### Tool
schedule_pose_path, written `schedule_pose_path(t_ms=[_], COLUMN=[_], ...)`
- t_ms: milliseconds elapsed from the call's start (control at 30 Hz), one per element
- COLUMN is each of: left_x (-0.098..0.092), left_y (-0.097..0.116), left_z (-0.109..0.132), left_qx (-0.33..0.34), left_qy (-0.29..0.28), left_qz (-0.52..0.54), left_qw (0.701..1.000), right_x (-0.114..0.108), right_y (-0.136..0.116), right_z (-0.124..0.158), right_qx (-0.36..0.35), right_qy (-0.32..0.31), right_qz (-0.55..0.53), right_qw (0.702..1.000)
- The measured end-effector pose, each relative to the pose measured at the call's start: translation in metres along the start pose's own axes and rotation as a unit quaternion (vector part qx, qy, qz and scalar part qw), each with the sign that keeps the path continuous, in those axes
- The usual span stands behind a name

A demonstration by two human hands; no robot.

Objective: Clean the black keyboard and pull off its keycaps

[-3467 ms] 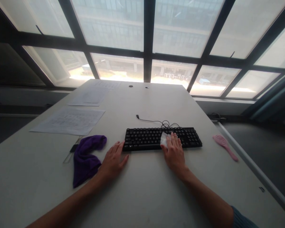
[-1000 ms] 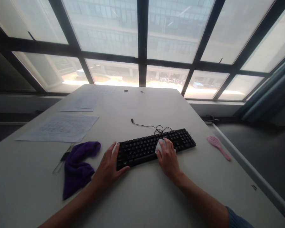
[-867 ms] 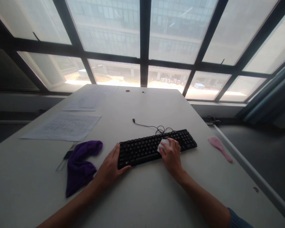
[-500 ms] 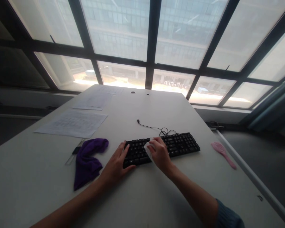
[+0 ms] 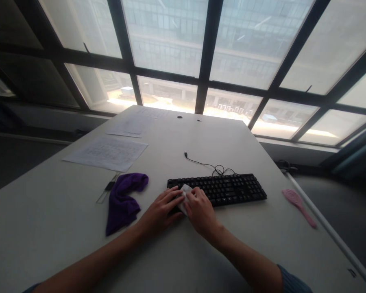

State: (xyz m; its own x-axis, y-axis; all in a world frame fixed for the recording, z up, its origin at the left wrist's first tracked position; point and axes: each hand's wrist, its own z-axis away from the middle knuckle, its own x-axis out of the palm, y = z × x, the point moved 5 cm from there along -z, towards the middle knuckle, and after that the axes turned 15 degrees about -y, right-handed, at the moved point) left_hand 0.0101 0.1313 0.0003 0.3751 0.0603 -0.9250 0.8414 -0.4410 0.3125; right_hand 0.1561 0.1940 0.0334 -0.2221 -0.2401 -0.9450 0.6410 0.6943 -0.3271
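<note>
A black keyboard lies on the white table, its thin cable looped behind it. My right hand is closed on a crumpled white tissue over the keyboard's left part. Beside it, my left hand lies over the keyboard's left end, fingers stretched out, fingertips reaching the tissue's edge. Whether those fingertips press on the tissue or only meet it, I cannot tell. The keys under both hands are hidden. Left of my left hand lies a bunched purple cloth.
A large black binder clip lies by the cloth. Printed sheets of paper are spread at the back left. A pink hairbrush rests near the table's right edge. Windows stand beyond the table.
My right hand has moved left with the tissue, up against my left hand. My left fingers now lie further over the keys, toward the tissue. The view has shifted slightly.
</note>
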Motion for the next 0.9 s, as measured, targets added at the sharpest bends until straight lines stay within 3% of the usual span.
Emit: schedule_pose_path(t_ms=[233,433,667,900], left_x=[0.003,0.004,0.004,0.006], left_y=[-0.003,-0.009,-0.014,-0.015], left_z=[0.0,0.0,0.001,0.002], left_qx=[-0.01,-0.024,-0.029,-0.04], left_qy=[-0.004,0.023,0.031,0.021], left_qz=[0.005,0.031,0.04,0.041], left_qw=[1.0,0.999,0.998,0.998], right_x=[0.002,-0.006,-0.007,-0.027], right_y=[0.007,0.022,0.015,0.066], right_z=[-0.015,-0.043,-0.06,-0.063], right_qx=[-0.032,0.058,-0.013,0.12], right_qy=[-0.053,-0.021,-0.045,-0.003], right_qz=[0.005,0.012,0.04,0.051], right_qw=[0.998,0.998,0.998,0.991])
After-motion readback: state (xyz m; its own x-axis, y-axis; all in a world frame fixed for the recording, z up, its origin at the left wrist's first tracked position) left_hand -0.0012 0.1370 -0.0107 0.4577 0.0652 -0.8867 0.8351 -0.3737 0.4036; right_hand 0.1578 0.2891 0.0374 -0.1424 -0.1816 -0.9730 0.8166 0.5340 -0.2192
